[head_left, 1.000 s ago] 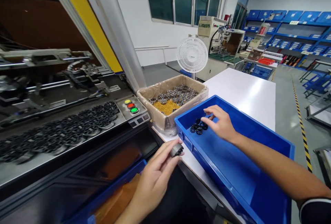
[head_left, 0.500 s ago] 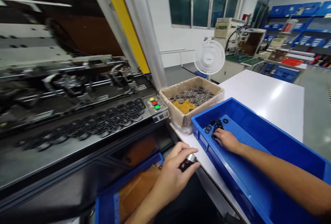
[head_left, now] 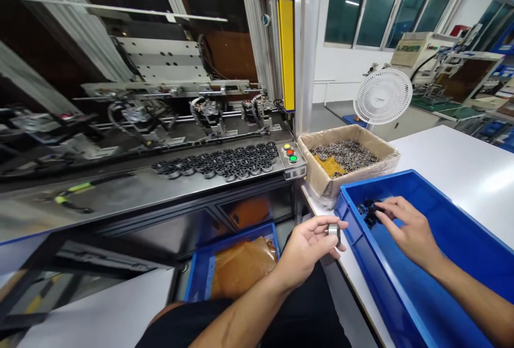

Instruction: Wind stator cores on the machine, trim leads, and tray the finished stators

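My left hand (head_left: pixel 307 246) is closed around a small silver metal ring (head_left: pixel 333 230) with a dark edge, pinched between thumb and fingers in front of the blue bin's side. Inside the blue bin (head_left: pixel 431 190), my right hand (head_left: pixel 409 233) has its thumb and fingertips on a small black plastic part (head_left: pixel 376 207) above a little pile of black plastic parts (head_left: pixel 363 210). How firmly it grips this part is hard to see. Rows of ring-shaped parts (head_left: pixel 225 161), black on top with silver below, cover part of the machine's metal ledge.
A wrapped cardboard box (head_left: pixel 321 190) of metal rings stands behind the bin. Yellow, red and green buttons (head_left: pixel 289 152) sit at the ledge's end. A white fan (head_left: pixel 383 96) is farther back. Below the ledge, a blue crate (head_left: pixel 196 270) holds brown wrapping.
The view has swung left, showing more of the machine. My right hand has lifted slightly from the pile with its fingers more extended. My left hand still holds the ring, now turned differently.
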A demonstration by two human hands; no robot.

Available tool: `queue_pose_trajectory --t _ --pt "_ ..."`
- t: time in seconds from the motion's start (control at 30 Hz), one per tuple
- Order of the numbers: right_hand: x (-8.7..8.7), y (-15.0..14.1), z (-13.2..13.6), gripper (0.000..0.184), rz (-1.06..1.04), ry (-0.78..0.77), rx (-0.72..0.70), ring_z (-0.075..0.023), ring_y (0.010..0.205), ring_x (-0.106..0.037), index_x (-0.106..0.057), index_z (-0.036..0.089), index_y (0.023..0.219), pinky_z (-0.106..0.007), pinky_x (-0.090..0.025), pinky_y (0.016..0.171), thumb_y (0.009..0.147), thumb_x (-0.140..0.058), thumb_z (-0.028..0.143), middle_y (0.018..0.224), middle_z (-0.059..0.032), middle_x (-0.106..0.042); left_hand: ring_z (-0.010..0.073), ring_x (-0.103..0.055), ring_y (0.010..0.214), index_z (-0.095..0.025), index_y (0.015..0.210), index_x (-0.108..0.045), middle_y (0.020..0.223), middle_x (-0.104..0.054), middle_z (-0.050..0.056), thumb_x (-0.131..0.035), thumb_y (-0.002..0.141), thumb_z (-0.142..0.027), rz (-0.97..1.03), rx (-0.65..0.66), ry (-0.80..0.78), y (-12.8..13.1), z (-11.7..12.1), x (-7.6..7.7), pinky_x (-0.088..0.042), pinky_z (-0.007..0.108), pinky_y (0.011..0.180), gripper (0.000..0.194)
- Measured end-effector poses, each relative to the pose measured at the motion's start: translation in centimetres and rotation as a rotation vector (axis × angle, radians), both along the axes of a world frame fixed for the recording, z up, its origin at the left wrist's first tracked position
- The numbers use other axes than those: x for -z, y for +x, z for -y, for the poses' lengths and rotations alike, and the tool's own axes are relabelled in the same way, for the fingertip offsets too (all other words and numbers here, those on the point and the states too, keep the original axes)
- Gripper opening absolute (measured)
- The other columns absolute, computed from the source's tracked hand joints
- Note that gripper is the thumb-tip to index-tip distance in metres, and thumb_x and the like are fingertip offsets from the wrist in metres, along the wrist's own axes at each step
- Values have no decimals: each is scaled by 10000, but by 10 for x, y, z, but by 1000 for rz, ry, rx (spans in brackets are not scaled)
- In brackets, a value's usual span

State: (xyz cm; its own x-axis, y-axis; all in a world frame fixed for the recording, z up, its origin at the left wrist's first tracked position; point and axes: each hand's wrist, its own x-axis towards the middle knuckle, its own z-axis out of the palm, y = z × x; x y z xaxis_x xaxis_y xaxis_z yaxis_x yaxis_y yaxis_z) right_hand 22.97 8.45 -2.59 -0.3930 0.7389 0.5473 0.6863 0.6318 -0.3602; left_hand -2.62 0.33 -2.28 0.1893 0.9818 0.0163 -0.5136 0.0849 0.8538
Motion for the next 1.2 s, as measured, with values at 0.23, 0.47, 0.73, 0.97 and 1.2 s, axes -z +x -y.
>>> queue_pose_trajectory --t 0.23,0.47,0.73,0.97,1.2 --pt "-46 -43 73 266 -219 68 -333 -163 893 -650 -612 169 1121 -273 -553 789 897 -590 28 948 -73 -674 127 -705 768 -210 1048 -767 998 -790 53 -890 574 -69 -76 -2 118 8 11 -9 -576 214 755 509" --pt "-48 -46 80 191 -272 18 -383 -172 846 -641 -637 158 1076 -294 -570 713 914 -572 81 929 -93 -645 182 -764 778 -206 980 -789 835 -808 15 -898 537 -54 -190 51 130 17 16 -17 -609 204 738 481" --pt "-49 -45 84 329 -196 64 -412 -194 873 -636 -599 141 1207 -313 -580 712 890 -556 63 978 -121 -633 189 -773 758 -176 971 -776 827 -811 33 -893 535 -42 -150 -21 155 24 18 -14 -617 204 723 471" --pt "-48 -43 82 366 -25 280 -421 -214 913 -633 -542 114 1255 -337 -593 735 892 -561 78 1009 -144 -644 192 -776 812 -228 972 -784 898 -815 16 -887 554 -36 -153 -47 201 20 20 -23 -615 203 757 471" --pt "-47 -42 80 412 -7 319 -451 -235 909 -656 -508 74 1322 -372 -604 732 926 -573 165 991 -162 -681 221 -774 793 -185 970 -770 852 -812 42 -902 563 -108 -169 -26 185 18 23 -20 -626 260 767 435"
